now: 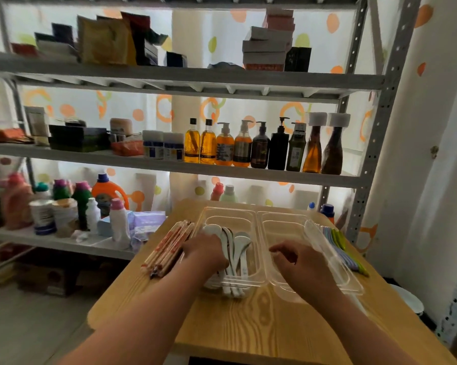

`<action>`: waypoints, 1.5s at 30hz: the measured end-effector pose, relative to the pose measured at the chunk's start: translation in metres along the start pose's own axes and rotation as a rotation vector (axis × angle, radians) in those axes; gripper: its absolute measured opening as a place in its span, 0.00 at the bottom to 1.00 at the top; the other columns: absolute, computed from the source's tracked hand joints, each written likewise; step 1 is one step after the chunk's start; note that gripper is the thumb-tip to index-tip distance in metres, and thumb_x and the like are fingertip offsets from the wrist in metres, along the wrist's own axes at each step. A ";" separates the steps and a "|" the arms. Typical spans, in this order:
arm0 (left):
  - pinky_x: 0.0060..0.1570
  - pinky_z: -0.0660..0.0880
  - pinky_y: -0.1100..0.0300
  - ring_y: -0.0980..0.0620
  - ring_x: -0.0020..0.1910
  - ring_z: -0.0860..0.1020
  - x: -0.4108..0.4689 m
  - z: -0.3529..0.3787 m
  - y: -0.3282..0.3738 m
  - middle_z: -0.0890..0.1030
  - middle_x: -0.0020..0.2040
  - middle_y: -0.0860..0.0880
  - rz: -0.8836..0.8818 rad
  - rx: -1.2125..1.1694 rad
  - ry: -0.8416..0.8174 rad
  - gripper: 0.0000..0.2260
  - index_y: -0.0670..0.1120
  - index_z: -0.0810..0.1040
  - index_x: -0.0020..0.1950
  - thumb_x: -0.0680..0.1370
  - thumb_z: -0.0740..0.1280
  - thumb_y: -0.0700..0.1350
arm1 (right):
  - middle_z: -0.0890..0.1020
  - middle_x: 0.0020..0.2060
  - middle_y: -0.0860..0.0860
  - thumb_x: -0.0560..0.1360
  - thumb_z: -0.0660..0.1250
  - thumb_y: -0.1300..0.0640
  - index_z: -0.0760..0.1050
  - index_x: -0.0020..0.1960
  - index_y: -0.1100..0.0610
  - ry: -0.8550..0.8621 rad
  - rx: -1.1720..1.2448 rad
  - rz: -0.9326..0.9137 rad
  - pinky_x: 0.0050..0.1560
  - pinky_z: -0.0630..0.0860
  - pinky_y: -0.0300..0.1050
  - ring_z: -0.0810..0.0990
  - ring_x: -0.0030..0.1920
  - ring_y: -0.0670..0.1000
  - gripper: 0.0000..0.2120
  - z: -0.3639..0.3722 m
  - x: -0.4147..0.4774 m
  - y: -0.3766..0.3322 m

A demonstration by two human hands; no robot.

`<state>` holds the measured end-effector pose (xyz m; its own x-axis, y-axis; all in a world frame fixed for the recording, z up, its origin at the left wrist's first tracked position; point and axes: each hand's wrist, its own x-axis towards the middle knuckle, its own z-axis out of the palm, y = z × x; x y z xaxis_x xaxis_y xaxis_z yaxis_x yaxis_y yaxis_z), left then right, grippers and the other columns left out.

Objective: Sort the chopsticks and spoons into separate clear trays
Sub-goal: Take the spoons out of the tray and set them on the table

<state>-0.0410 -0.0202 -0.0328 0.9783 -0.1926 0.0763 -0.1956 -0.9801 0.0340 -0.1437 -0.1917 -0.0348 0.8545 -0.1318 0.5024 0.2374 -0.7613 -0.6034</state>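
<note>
Two clear trays are sitting side by side toward the far edge of the tabletop [248, 325], touching along their inner rims. The left tray [232, 219] is holding a pile of white spoons [237, 248]. You are resting your left hand [207, 252] on that pile with the fingers bent down among the spoons; whether they are gripping one cannot be told. You are holding your right hand [298, 262] over the right tray [282, 222], fingers loosely curled and carrying nothing. The wrapped chopsticks [169, 246] are lying in a bundle by the left edge, just beside the left tray. The coloured spoons [338, 241], pale blue and green, are lying along the right edge, beside the right tray.
</note>
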 end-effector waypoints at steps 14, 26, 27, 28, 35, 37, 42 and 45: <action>0.47 0.72 0.56 0.47 0.54 0.77 0.003 -0.013 -0.004 0.79 0.56 0.46 -0.052 -0.261 0.023 0.20 0.43 0.73 0.61 0.77 0.64 0.57 | 0.79 0.43 0.41 0.76 0.65 0.59 0.79 0.54 0.52 -0.012 0.032 0.014 0.40 0.69 0.22 0.75 0.43 0.34 0.09 -0.003 -0.014 -0.003; 0.39 0.78 0.59 0.52 0.34 0.80 -0.007 -0.036 0.017 0.83 0.40 0.45 -0.023 -1.048 -0.080 0.11 0.37 0.76 0.54 0.81 0.61 0.45 | 0.82 0.41 0.45 0.77 0.64 0.60 0.78 0.52 0.51 -0.096 0.342 0.097 0.37 0.75 0.31 0.81 0.37 0.39 0.07 0.005 -0.009 -0.027; 0.34 0.78 0.61 0.54 0.30 0.80 -0.011 -0.036 0.022 0.83 0.35 0.46 -0.006 -1.098 -0.122 0.10 0.36 0.75 0.54 0.81 0.61 0.43 | 0.82 0.40 0.46 0.77 0.63 0.59 0.78 0.53 0.52 -0.088 0.360 0.108 0.35 0.74 0.30 0.80 0.35 0.39 0.07 0.006 -0.009 -0.028; 0.29 0.76 0.64 0.56 0.27 0.79 -0.014 -0.036 0.028 0.81 0.32 0.47 0.033 -1.105 -0.165 0.10 0.36 0.74 0.55 0.81 0.60 0.42 | 0.83 0.40 0.47 0.78 0.63 0.58 0.77 0.54 0.52 -0.070 0.374 0.118 0.34 0.74 0.30 0.80 0.34 0.39 0.07 0.005 -0.009 -0.028; 0.44 0.79 0.60 0.50 0.42 0.80 -0.032 -0.031 0.054 0.79 0.44 0.42 0.246 -1.250 -0.372 0.13 0.39 0.74 0.53 0.84 0.52 0.42 | 0.83 0.34 0.47 0.77 0.65 0.54 0.77 0.56 0.50 -0.019 0.495 0.212 0.31 0.73 0.31 0.77 0.27 0.40 0.09 -0.004 -0.011 -0.020; 0.45 0.79 0.61 0.49 0.45 0.80 -0.032 -0.030 0.058 0.78 0.47 0.41 0.299 -1.284 -0.424 0.12 0.40 0.73 0.53 0.84 0.52 0.42 | 0.83 0.36 0.47 0.75 0.67 0.55 0.77 0.56 0.48 -0.021 0.517 0.228 0.32 0.75 0.32 0.78 0.29 0.41 0.09 -0.008 -0.012 -0.016; 0.49 0.80 0.60 0.49 0.49 0.81 -0.033 -0.024 0.073 0.78 0.52 0.40 0.388 -1.361 -0.461 0.10 0.39 0.72 0.59 0.83 0.55 0.41 | 0.82 0.48 0.52 0.75 0.67 0.58 0.75 0.58 0.51 0.039 0.490 0.248 0.34 0.76 0.32 0.81 0.42 0.44 0.12 -0.019 -0.011 0.000; 0.49 0.80 0.60 0.51 0.48 0.81 -0.034 -0.024 0.087 0.79 0.50 0.43 0.453 -1.376 -0.455 0.09 0.42 0.74 0.57 0.83 0.56 0.41 | 0.81 0.50 0.53 0.75 0.67 0.60 0.73 0.62 0.51 0.085 0.468 0.226 0.38 0.80 0.36 0.82 0.46 0.47 0.16 -0.027 -0.009 0.008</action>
<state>-0.0932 -0.0978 -0.0087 0.7067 -0.7064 0.0393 -0.1338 -0.0789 0.9879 -0.1622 -0.2143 -0.0275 0.8722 -0.3258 0.3649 0.2497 -0.3451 -0.9047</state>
